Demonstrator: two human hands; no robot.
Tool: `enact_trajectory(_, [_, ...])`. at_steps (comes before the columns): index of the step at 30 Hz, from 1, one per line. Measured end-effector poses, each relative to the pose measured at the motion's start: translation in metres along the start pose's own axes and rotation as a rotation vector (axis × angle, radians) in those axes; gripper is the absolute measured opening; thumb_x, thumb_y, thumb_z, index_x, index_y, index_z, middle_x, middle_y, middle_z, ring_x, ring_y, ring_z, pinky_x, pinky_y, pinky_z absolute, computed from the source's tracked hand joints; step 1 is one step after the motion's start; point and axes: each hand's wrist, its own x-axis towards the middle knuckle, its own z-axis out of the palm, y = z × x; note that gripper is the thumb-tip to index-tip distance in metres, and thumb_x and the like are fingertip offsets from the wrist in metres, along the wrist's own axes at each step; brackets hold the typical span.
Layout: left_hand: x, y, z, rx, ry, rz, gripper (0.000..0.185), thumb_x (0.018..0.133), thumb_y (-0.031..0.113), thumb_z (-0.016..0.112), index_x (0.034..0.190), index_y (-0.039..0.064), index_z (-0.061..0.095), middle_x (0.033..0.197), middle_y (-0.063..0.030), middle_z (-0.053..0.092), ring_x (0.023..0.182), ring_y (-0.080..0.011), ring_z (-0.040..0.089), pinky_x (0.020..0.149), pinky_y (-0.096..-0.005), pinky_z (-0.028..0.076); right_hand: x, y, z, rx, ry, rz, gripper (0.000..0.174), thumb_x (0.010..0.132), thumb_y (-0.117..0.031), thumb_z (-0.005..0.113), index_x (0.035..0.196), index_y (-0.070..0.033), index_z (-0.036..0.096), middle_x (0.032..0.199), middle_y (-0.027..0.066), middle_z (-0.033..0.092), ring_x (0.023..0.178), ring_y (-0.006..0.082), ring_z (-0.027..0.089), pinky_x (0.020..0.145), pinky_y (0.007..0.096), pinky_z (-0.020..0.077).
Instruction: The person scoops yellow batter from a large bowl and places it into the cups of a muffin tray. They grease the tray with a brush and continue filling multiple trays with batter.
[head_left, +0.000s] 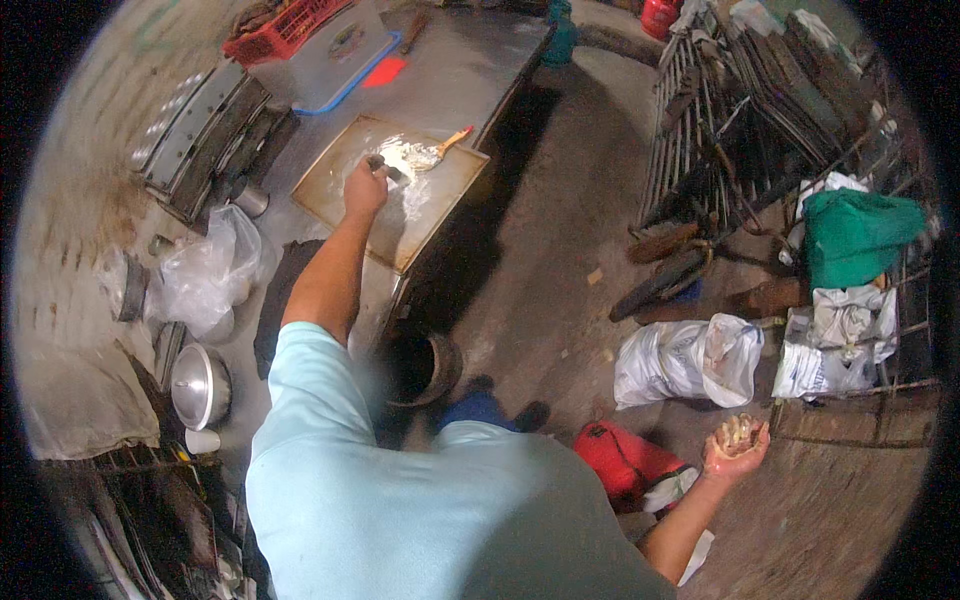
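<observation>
A flat metal tray (330, 180) lies on the table, its middle shiny with light. Over that tray, my left hand (367, 187) grips a small dark object (391, 172) that I cannot identify. A flat brush (450, 142) with a wooden, red-tipped handle rests on the tray, bristles towards the shiny patch. Far from the table, at the lower right, my right hand (736, 448) is palm up with curled fingers. The palm looks wet and pale; whether a lump lies in it cannot be told.
Left of the tray are stacked metal pans (199, 135), clear plastic bags (214, 274) and a lidded metal pot (201, 385). A clear bin (330, 64) stands behind. White sacks (682, 362), a red bag (626, 461) and a metal rack (675, 135) are at right.
</observation>
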Motion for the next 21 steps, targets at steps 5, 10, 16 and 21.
enact_trajectory(5, [0.010,-0.006,0.022,0.125,-0.092,-0.115,0.030,0.085,0.025,0.062,0.109,0.007,0.065,0.106,-0.0184,0.068,0.102,-0.0373,0.064,0.089,-0.0454,0.049,-0.039,0.002,0.007,-0.034,0.249,-0.108,0.024,0.091,-0.032,0.059,0.077,-0.013,0.052,0.069,0.0024,0.056,0.044,0.0127,0.037,0.035,0.0272,0.0312])
enact_trajectory(10, [0.045,-0.030,0.034,0.148,-0.040,-0.078,0.036,0.080,0.024,0.060,0.110,0.005,0.066,0.109,-0.0230,0.067,0.105,-0.0387,0.063,0.089,-0.0465,0.049,-0.094,0.011,-0.009,0.025,0.248,-0.178,0.022,0.090,-0.030,0.060,0.076,-0.015,0.054,0.064,0.0017,0.053,0.044,0.0139,0.041,0.035,0.0271,0.0335])
enact_trajectory(16, [0.037,-0.055,0.015,0.037,-0.162,0.299,0.035,0.088,0.018,0.055,0.115,-0.004,0.061,0.115,-0.0251,0.064,0.108,-0.0404,0.061,0.094,-0.0451,0.046,-0.164,0.021,-0.023,0.152,0.228,-0.051,0.037,0.092,-0.036,0.051,0.061,-0.016,0.048,0.052,0.0002,0.042,0.041,0.0135,0.037,0.035,0.0284,0.0320])
enact_trajectory(21, [0.001,0.062,0.015,-0.513,-0.045,0.380,0.030,0.093,0.022,0.063,0.110,-0.003,0.064,0.105,-0.0155,0.069,0.090,-0.0264,0.065,0.080,-0.0361,0.051,-0.236,0.006,-0.032,0.196,0.215,-0.312,0.022,0.086,-0.031,0.057,0.070,-0.016,0.055,0.059,0.0000,0.052,0.045,0.0161,0.047,0.037,0.0297,0.0349])
